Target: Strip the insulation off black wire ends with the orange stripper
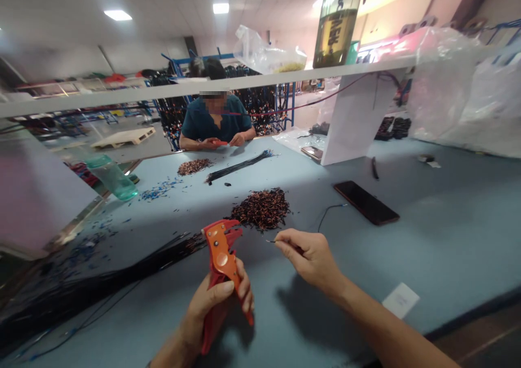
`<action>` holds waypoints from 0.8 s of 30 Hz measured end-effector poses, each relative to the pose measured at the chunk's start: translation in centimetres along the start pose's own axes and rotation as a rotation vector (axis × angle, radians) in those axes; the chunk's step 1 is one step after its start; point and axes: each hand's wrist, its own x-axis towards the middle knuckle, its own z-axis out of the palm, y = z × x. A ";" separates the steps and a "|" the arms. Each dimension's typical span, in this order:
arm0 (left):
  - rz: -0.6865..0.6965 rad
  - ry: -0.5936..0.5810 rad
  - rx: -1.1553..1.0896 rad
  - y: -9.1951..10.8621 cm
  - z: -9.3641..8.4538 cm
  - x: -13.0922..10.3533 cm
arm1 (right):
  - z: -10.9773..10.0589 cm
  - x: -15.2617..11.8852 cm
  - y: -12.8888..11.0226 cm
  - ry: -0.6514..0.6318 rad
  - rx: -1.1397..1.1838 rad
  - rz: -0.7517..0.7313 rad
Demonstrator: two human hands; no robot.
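My left hand [222, 294] is wrapped round the handles of a red and orange wire stripper [221, 254], its jaws pointing up and to the right. Between thumb and fingers, my right hand [309, 257] pinches a thin dark wire [273, 241]; its tip points left toward the stripper's jaws, a short gap away. Just beyond both hands lies a heap of small black and copper-coloured offcuts [260, 209]. A long bundle of black wires [118, 276] stretches along the table to the left of the stripper, its far ends close behind the tool.
Across the table [439, 221] a person [217, 121] works with another red tool. A phone [366, 202] lies right of the heap, near a white card [401, 300]. Blue scraps [158, 190] and a tilted green bottle [112, 178] are left. A shelf [280, 79] spans above.
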 end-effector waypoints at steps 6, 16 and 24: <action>0.061 0.021 0.036 -0.2 0.0 0.2 | 0.3 -0.1 0.0 -0.059 -0.004 0.071; 0.383 0.382 0.921 0.7 -0.9 0.5 | 0.7 0.0 0.2 -0.157 0.150 0.237; 0.586 0.317 1.473 -0.7 -1.3 0.8 | 1.1 0.2 0.2 -0.130 0.555 0.483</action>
